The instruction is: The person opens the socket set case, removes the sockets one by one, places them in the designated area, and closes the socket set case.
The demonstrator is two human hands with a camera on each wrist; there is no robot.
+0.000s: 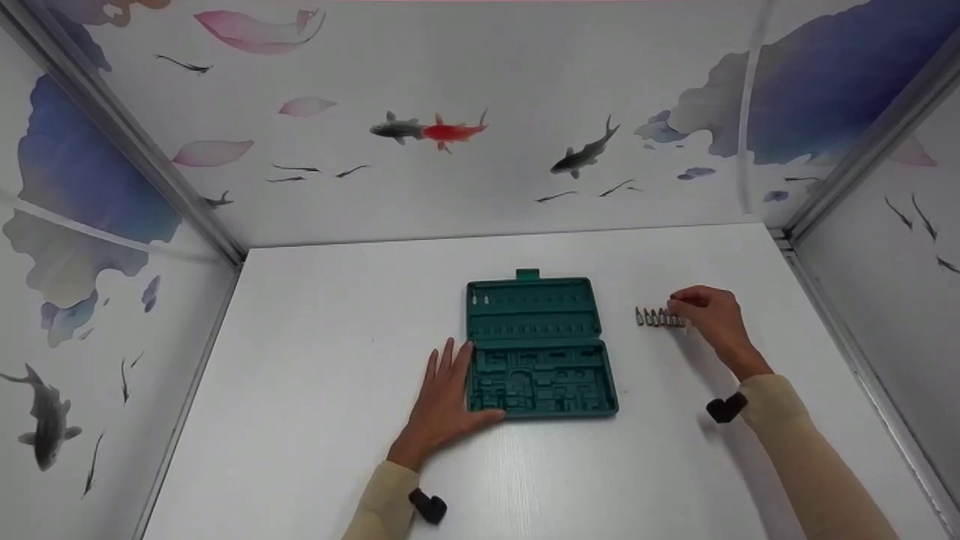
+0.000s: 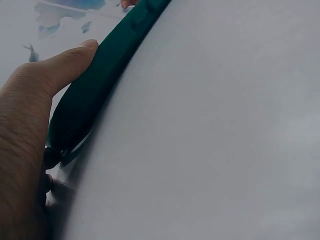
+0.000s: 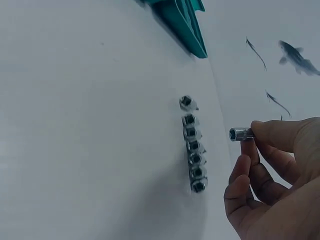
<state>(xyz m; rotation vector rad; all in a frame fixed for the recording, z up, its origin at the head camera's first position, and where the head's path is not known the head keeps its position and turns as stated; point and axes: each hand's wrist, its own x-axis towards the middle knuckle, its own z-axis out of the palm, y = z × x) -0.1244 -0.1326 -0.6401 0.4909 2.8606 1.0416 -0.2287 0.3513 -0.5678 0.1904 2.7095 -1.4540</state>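
One socket (image 3: 242, 134), pinched by your right hand (image 1: 711, 319) near the row (image 3: 195, 146), should handle light, stiff, slick, best held by its sides; your left hand (image 1: 446, 396) rests spread against the case (image 1: 540, 344).

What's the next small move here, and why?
Probably carry the pinched socket to the open green case, beside the two bright pieces in its upper row. The right hand holds it clear of the row of sockets, and the left hand touches the case, which should help steady it.
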